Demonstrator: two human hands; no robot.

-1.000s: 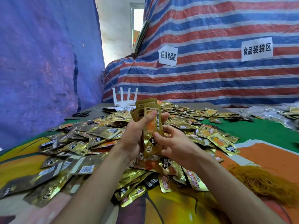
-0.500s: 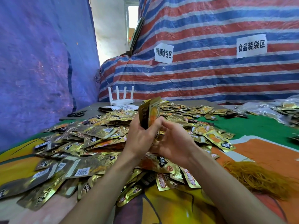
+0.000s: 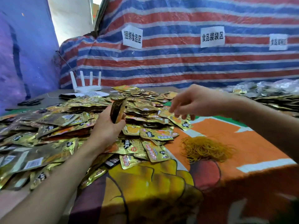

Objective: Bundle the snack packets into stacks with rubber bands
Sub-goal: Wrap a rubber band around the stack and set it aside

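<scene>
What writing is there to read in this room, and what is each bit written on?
"捆绑食品区": on the left paper sign, stuck to the striped tarp.
"食品装袋区": on the middle paper sign.
Blurred, unreadable: the right paper sign.
Too small to read: logos and barcodes on the loose snack packets.
Unreadable too: print on the packet stack gripped by the left hand.

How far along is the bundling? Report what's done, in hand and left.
Done: no banded bundle shows. In hand: the left hand grips a small stack of packets, no band visible on it; the right hand hovers open above the loose pile. Left: that whole pile, with the rubber bands heaped beside it.
</scene>
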